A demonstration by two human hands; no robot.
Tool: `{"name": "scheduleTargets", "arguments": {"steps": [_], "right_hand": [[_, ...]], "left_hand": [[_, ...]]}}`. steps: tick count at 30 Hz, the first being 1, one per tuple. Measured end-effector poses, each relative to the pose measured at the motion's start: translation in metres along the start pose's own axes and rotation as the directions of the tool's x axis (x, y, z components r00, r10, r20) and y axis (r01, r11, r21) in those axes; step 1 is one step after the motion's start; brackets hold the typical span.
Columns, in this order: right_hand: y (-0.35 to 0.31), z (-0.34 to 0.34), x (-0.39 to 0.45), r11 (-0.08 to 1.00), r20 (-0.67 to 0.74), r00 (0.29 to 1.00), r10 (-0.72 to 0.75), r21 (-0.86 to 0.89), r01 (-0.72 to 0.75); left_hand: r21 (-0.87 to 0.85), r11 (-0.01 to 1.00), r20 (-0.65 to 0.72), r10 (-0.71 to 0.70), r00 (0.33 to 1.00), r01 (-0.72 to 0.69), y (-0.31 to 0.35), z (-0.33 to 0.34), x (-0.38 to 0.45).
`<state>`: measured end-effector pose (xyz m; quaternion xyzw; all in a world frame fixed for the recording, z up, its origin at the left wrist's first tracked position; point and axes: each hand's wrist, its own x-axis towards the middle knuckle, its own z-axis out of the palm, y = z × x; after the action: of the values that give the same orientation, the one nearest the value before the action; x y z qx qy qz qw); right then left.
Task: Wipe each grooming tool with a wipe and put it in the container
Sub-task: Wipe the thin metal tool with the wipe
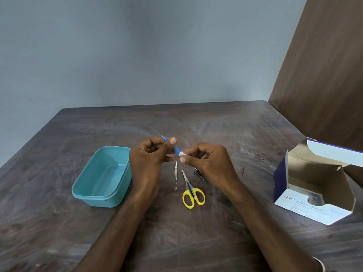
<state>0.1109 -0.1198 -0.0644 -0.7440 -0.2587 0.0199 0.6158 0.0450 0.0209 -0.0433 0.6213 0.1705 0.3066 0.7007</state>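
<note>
Both hands mid-frame, wiping a blue-handled tool with a white wipe.

Head view: left hand (pixel 149 160) fingers curled round the blue-handled tool (pixel 172 146), held tilted above the table (pixel 59 222); right hand (pixel 204 160) pinches the white wipe (pixel 182 153) on the tool's lower end. Teal container (pixel 102 176) sits left of centre, just beside the left wrist. Tweezers (pixel 175 176), yellow scissors (pixel 192 193) and nail clipper (pixel 199 173) lie below the hands. Open swab box (pixel 314 185) at right edge.

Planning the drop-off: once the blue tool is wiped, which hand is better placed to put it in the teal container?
Probably the left hand: it already grips the blue tool, and the teal container sits directly beside it. The right hand pinches the wipe, farther away.
</note>
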Motion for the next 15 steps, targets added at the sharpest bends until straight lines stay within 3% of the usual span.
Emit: {"name": "scheduleTargets", "arguments": {"steps": [7, 15], "right_hand": [[0.002, -0.005, 0.001, 0.998, -0.001, 0.999, 0.037, 0.046, -0.037], [0.01, -0.01, 0.005, 0.999, -0.103, 0.995, 0.004, -0.032, -0.007]], "left_hand": [[-0.052, 0.992, -0.096, 0.106, 0.99, -0.112, 0.009, -0.002, -0.001], [-0.042, 0.97, -0.181, 0.228, 0.957, -0.239, 0.02, -0.013, 0.005]]}}
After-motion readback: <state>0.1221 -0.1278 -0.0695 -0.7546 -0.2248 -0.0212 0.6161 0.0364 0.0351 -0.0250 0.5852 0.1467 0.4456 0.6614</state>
